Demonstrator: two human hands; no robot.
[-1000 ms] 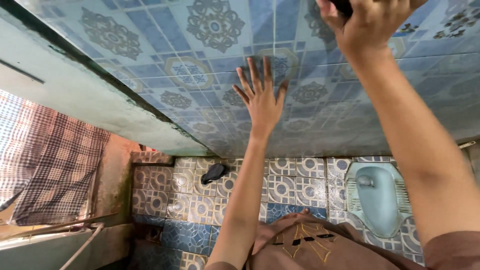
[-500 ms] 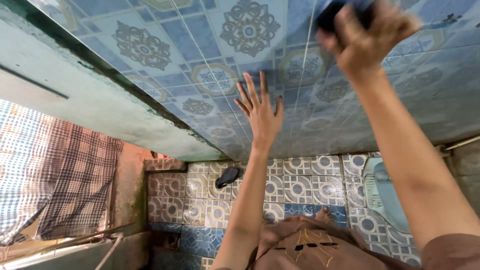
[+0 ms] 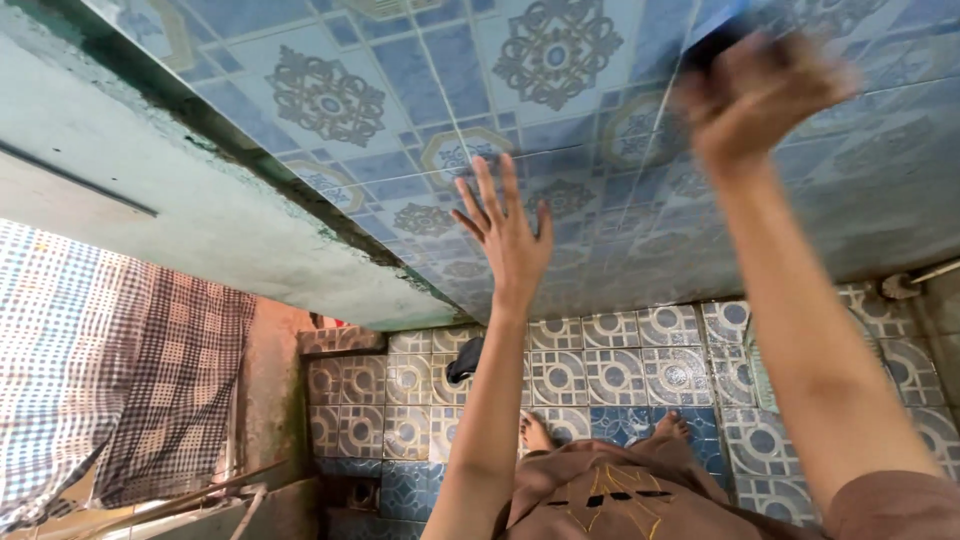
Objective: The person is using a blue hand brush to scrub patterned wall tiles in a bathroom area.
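The left hand (image 3: pixel 508 238) lies flat on the blue patterned wall (image 3: pixel 420 90), fingers spread wide and palm pressed to the tiles, which looks like a brace to steady the body while the other arm works higher up. The right hand (image 3: pixel 752 95) is raised near the top of the view and blurred; it is curled shut around a dark scrubber (image 3: pixel 722 42), only a corner of which shows above the knuckles, and it holds that thing against the wall tiles. The blur makes it hard to tell exactly how the fingers wrap it. Below, bare feet (image 3: pixel 672 424) stand on the patterned floor (image 3: pixel 610 375), close to the wall, so both arms reach the tiles without leaning far. A dark cloth (image 3: pixel 464 360) lies on the floor near the foot of the wall, well apart from both hands. To the left, a pale green ledge (image 3: pixel 190 210) meets the tiled wall, and a checked curtain (image 3: pixel 150 390) hangs beyond it. At the right edge a pipe (image 3: pixel 915 280) runs low along the wall.
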